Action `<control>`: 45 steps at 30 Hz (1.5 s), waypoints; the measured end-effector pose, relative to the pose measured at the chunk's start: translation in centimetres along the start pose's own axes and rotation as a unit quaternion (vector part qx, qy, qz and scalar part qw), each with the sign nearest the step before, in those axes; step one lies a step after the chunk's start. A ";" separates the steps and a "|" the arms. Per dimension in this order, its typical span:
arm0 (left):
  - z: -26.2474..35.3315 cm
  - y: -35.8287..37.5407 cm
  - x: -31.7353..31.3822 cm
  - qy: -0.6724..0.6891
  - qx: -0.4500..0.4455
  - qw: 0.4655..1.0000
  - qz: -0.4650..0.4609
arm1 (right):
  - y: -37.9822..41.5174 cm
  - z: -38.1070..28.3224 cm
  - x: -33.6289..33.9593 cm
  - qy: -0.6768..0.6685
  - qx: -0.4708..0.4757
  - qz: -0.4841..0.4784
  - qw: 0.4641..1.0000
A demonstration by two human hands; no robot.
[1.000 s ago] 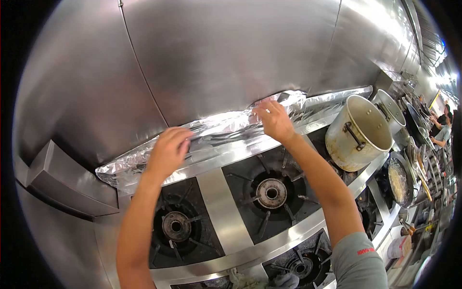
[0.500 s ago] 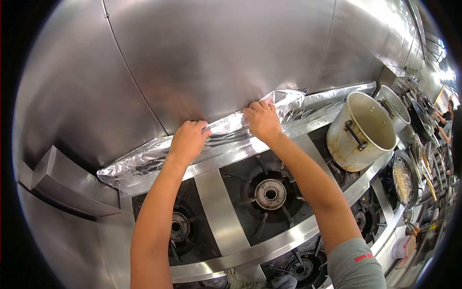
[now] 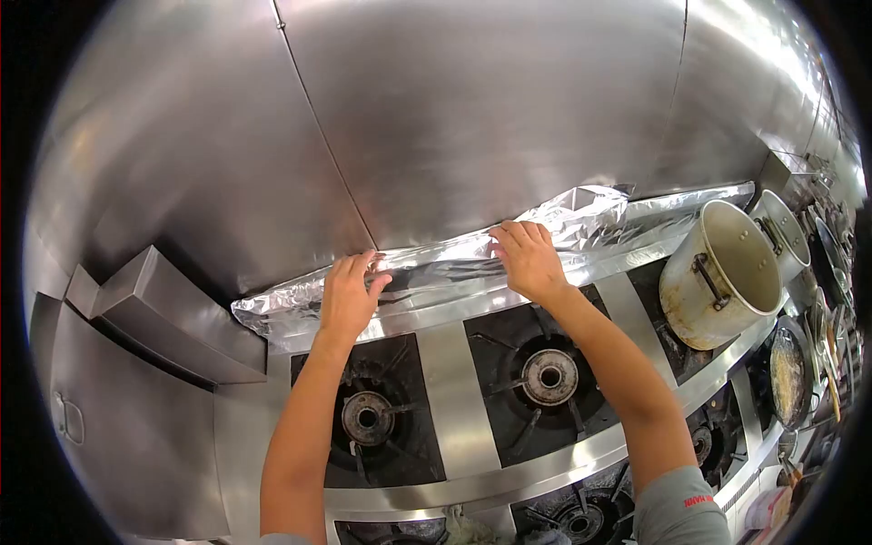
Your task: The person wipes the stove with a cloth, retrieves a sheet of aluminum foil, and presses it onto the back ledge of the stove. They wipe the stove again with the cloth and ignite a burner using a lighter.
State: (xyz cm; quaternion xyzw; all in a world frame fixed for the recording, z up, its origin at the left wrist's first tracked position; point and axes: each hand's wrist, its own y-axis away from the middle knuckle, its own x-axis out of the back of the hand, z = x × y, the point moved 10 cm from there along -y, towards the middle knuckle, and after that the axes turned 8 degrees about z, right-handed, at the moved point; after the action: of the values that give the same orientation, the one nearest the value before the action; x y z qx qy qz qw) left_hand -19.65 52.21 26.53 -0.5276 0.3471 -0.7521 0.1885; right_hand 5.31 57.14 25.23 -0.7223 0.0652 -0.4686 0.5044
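Observation:
A long strip of shiny foil (image 3: 427,272) lies along the back ledge of the stove, against the steel wall (image 3: 490,118). My left hand (image 3: 350,295) is at the foil's upper edge, left of centre, with its thumb and fingers spread apart. Further right, my right hand (image 3: 530,262) presses its fingertips on the top edge of the foil, the fingers close together; what is under them is partly hidden. To the right of that hand the foil is crumpled and stands up from the ledge.
Burners (image 3: 549,377) with black grates lie below my forearms. A large stained pot (image 3: 681,295) stands at the right, a second pot (image 3: 788,232) behind it. Beyond is a pan (image 3: 788,372) with food in it. A steel box ledge (image 3: 182,318) juts out at the left.
The view has shifted, so the stove and pots appear further right and lower. My left hand has moved left along the foil and its fingers have opened. My right hand remains at the foil's top edge.

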 end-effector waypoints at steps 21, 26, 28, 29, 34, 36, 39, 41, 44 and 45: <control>6.9 -2.0 1.4 -0.037 -0.121 0.992 0.024 | 2.1 2.9 2.7 0.045 -0.031 0.053 0.997; 14.8 -3.9 -4.7 0.180 -0.125 0.975 -0.039 | 3.4 6.3 3.5 0.073 -0.020 0.017 0.997; 17.2 -4.9 -7.8 0.190 -0.127 0.972 -0.050 | 2.9 7.1 4.0 0.062 -0.021 0.031 0.997; 18.2 -5.3 -9.1 0.199 -0.129 0.969 -0.064 | 2.7 7.4 4.4 0.048 -0.025 0.043 0.998; 20.3 -6.5 -12.7 0.156 -0.137 0.976 -0.061 | 2.1 8.9 4.5 0.040 -0.032 0.067 0.996; 20.3 -6.3 -13.7 0.118 -0.141 0.980 -0.074 | 2.5 9.1 4.1 0.032 -0.017 0.062 0.997; 20.3 -6.2 -14.2 0.102 -0.144 0.982 -0.069 | 2.5 9.7 3.6 0.011 -0.036 0.071 0.997; 20.3 -6.4 -14.7 0.079 -0.128 0.984 -0.093 | 2.3 9.7 3.2 0.021 -0.066 0.048 0.996; 21.1 -6.8 -15.0 0.027 -0.110 0.986 -0.120 | 2.0 10.8 1.8 0.100 -0.130 -0.042 0.986; 21.1 -6.8 -15.0 -0.001 -0.104 0.986 -0.131 | 2.0 10.9 2.0 0.103 -0.128 -0.039 0.986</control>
State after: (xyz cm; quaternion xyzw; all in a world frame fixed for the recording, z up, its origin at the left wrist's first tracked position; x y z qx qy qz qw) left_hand 6.01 59.78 25.79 -0.5862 0.3510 -0.7294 0.0333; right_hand 15.23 62.30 24.30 -0.7308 0.1484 -0.5475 0.3797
